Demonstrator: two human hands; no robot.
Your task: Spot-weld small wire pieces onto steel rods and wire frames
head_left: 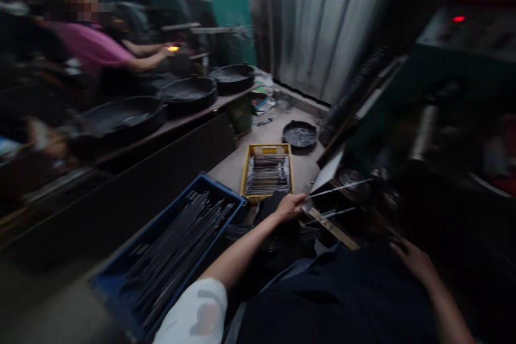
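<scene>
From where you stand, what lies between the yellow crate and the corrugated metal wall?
Pale floor, with a round black pan and some small clutter, as the head view shows.

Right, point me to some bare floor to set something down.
Bare floor shows between the yellow crate and the dark panel, and beyond that crate, left of the round pan. It is crowded around the left hand, thin rod and wooden strip.

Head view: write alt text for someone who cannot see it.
The left hand holds a thin, pale rod in a dim, blurred workshop; the right hand is low at the right, its grip unclear. Nearby are a blue crate of dark rods, a yellow crate of thin pieces and, upper left, a co-worker in pink.
</scene>
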